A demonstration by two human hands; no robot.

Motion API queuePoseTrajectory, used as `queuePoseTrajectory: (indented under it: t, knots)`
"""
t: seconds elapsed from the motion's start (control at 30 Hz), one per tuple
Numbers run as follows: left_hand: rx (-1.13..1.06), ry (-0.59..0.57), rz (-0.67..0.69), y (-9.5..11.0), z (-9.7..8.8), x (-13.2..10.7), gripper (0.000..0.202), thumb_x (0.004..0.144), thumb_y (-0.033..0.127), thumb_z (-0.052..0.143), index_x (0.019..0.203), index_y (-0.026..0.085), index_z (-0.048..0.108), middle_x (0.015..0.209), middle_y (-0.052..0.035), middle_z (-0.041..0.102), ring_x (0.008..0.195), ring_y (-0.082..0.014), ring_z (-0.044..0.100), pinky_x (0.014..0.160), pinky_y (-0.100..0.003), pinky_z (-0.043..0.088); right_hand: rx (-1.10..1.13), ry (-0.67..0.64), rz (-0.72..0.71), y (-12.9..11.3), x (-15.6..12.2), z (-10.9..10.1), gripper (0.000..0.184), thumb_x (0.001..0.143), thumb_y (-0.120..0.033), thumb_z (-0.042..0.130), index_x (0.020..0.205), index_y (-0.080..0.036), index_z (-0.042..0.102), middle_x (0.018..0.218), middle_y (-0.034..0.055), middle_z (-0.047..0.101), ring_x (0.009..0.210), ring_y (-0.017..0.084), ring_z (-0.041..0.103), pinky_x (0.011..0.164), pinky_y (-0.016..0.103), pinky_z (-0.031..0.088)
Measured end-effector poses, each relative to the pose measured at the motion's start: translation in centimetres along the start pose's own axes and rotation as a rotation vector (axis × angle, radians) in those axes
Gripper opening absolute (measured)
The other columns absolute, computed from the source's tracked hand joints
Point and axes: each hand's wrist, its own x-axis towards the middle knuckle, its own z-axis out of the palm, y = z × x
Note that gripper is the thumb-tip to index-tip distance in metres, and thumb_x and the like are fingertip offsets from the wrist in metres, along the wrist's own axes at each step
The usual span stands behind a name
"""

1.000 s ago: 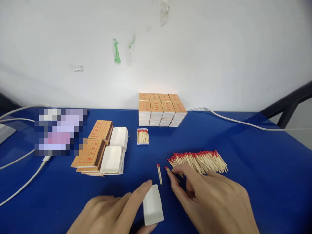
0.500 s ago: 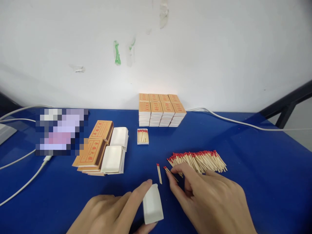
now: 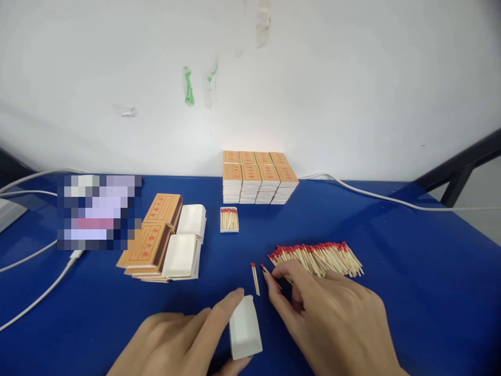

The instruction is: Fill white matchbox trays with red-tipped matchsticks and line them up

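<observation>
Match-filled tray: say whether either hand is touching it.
No, the match-filled tray sits on the table, apart from the left hand and right hand.

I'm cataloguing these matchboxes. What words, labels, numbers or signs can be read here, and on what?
"平安火…": red characters on the orange sleeves at left; the last character is unclear, and the smaller line beneath is too small to read.
Red characters on the stacked matchboxes at the back: too small to read surely.
Pixelated device: nothing readable.
</observation>
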Motion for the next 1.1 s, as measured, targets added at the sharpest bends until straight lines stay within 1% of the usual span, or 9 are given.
queuePoseTrajectory:
  t: [0.17,0.27,0.37,0.57,0.73,0.87,0.97,1.1]
  knots:
    - [0.004,-0.017,0.012,-0.01,0.09,-0.09,0.044,0.125,0.045,0.035,0.141,0.012,0.059,0.071,0.0071,0.078,0.047,-0.0133,0.075,0.039,-0.026,0.053,0.027,-0.006,0.012,-0.17,0.12,-0.02,0.037,0.108,-0.025,0.052,0.075,-0.026,0.068,0.047,-0.0089,0.055,0.035,0.015,0.054,0.046,0.032,0.031]
    - [0.014,-0.013,0.012,0.00,0.00,-0.12,0.044,0.125,0.045,0.034,0.140,0.012,0.060,0.070,0.0074,0.078,0.046,-0.0133,0.075,0.038,-0.027,0.052,0.050,0.002,0.037,-0.18,0.12,-0.16,0.037,0.108,-0.029,0.053,0.075,-0.027,0.069,0.048,-0.0086,0.057,0.035,0.014,0.054,0.046,0.032,0.031]
    - [0.016,-0.007,0.015,0.04,-0.04,-0.14,0.045,0.125,0.046,0.033,0.139,0.013,0.060,0.071,0.0072,0.079,0.045,-0.0131,0.074,0.038,-0.026,0.053,0.042,-0.003,0.055,-0.10,0.06,-0.18,0.035,0.107,-0.030,0.053,0.075,-0.027,0.068,0.047,-0.0081,0.058,0.035,0.015,0.054,0.045,0.032,0.030]
    - [0.027,-0.011,0.011,0.13,0.08,-0.07,0.045,0.125,0.047,0.033,0.140,0.013,0.060,0.072,0.0077,0.079,0.047,-0.0135,0.075,0.040,-0.028,0.054,0.004,-0.042,0.056,0.19,-0.15,0.09,0.036,0.106,-0.030,0.052,0.074,-0.028,0.067,0.047,-0.0073,0.059,0.035,0.017,0.056,0.044,0.032,0.030]
    - [0.024,-0.017,0.007,0.12,0.09,0.16,0.046,0.125,0.047,0.033,0.140,0.013,0.060,0.072,0.0082,0.079,0.047,-0.0129,0.075,0.040,-0.028,0.054,0.009,-0.085,0.054,0.11,-0.25,0.11,0.035,0.108,-0.036,0.053,0.077,-0.029,0.068,0.049,-0.0076,0.061,0.036,0.017,0.057,0.045,0.031,0.030]
    - [0.026,-0.005,0.006,0.24,0.04,0.06,0.045,0.125,0.047,0.032,0.139,0.014,0.060,0.072,0.0088,0.078,0.047,-0.0128,0.075,0.040,-0.029,0.053,0.015,-0.074,0.052,-0.04,-0.13,-0.05,0.040,0.109,-0.035,0.048,0.075,-0.028,0.068,0.048,-0.0068,0.060,0.034,0.016,0.055,0.044,0.031,0.029]
    - [0.044,0.015,-0.005,0.29,-0.12,-0.14,0.047,0.125,0.048,0.030,0.140,0.015,0.059,0.074,0.0085,0.079,0.047,-0.0136,0.075,0.041,-0.030,0.054,0.014,-0.070,0.051,-0.12,-0.08,-0.11,0.040,0.109,-0.034,0.048,0.075,-0.028,0.068,0.048,-0.0067,0.060,0.034,0.016,0.055,0.043,0.031,0.029]
    - [0.032,-0.014,0.002,0.12,-0.17,-0.27,0.046,0.125,0.048,0.031,0.141,0.014,0.058,0.076,0.0080,0.080,0.048,-0.0137,0.076,0.042,-0.029,0.055,0.017,-0.070,0.051,-0.08,-0.07,-0.09,0.040,0.110,-0.035,0.048,0.075,-0.028,0.068,0.048,-0.0069,0.060,0.035,0.017,0.057,0.043,0.031,0.031]
